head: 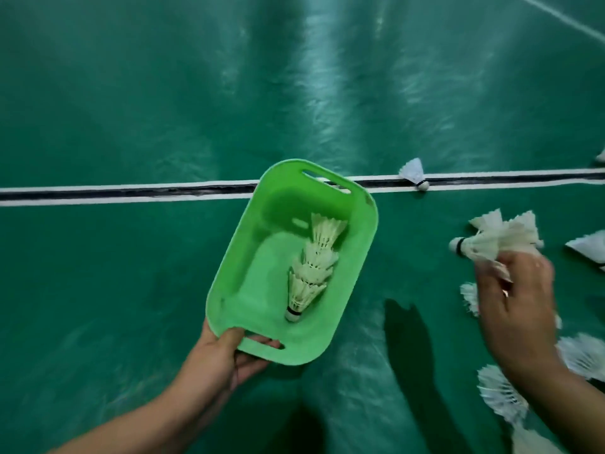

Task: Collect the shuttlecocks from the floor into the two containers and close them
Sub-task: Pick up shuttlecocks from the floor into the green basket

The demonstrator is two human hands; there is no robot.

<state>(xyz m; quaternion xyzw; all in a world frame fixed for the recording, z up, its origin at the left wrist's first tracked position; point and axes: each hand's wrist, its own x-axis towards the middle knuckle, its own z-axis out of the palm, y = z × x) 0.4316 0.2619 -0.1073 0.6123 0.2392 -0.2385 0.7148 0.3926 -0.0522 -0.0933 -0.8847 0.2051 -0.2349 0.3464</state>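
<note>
My left hand grips the near handle of a green plastic basket, held above the floor. Inside it lies a nested stack of white shuttlecocks, cork end toward me. My right hand is to the right of the basket, shut on a small nested bunch of shuttlecocks with the cork pointing left. More white shuttlecocks lie on the floor at the right, one below my right wrist and another on the court line.
The floor is a green badminton court mat with a white and black line running left to right behind the basket. Further shuttlecocks sit along the right edge. Another white line crosses the top right corner.
</note>
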